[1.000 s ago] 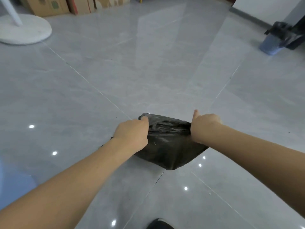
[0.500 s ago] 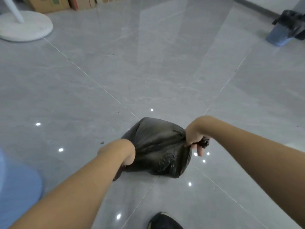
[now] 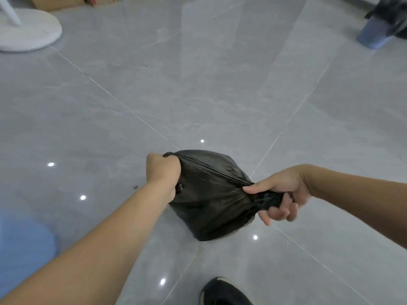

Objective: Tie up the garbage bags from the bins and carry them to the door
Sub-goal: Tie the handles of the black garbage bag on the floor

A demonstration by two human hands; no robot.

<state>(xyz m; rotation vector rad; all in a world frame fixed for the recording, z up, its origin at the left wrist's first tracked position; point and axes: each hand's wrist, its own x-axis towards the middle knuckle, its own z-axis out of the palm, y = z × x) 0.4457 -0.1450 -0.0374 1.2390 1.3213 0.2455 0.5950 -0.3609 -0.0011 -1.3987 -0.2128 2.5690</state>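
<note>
A small black garbage bag (image 3: 211, 199) hangs between my two hands above the grey tiled floor. My left hand (image 3: 163, 172) grips one gathered corner of its mouth at the bag's upper left. My right hand (image 3: 279, 194) grips the other twisted end at the bag's right side, thumb on top and fingers curled under it. The plastic is pulled taut in a ridge between the two hands. A blue bin (image 3: 374, 34) with a black bag in it stands at the far right.
A white round stand base (image 3: 28, 31) lies at the far left, with cardboard boxes (image 3: 57, 2) behind it. A blurred blue object (image 3: 22, 249) sits at the lower left. My black shoe (image 3: 222, 291) shows at the bottom edge. Glossy floor tiles spread between these.
My left hand has risen from the bag's lower left to its upper left corner. My right hand has swung out to the right, stretching the bag's mouth between them.
</note>
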